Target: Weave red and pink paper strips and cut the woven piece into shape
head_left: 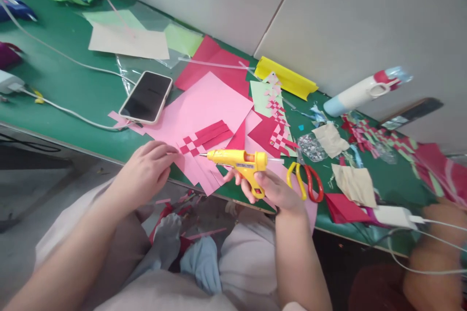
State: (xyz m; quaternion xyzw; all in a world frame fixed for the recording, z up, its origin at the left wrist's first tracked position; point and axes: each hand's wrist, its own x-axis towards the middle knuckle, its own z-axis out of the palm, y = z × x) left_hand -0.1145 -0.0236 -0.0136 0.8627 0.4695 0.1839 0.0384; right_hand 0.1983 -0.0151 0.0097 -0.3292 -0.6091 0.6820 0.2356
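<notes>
Right hand [280, 190]: glue gun [239, 157] crosswise, leftward

The left grip [151, 167] bends loosely, fingers [160, 149] together, while the right grip [272, 188] curls closed, both forearms [98, 218] bare.

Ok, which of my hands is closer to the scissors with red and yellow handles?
Your right hand. Holding the yellow glue gun, it's just left of the scissors; your left hand is much farther left, beside the checkered paper.

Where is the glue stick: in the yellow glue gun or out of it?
In, partly: the glue stick protrudes from the rear of the glue gun.
</notes>
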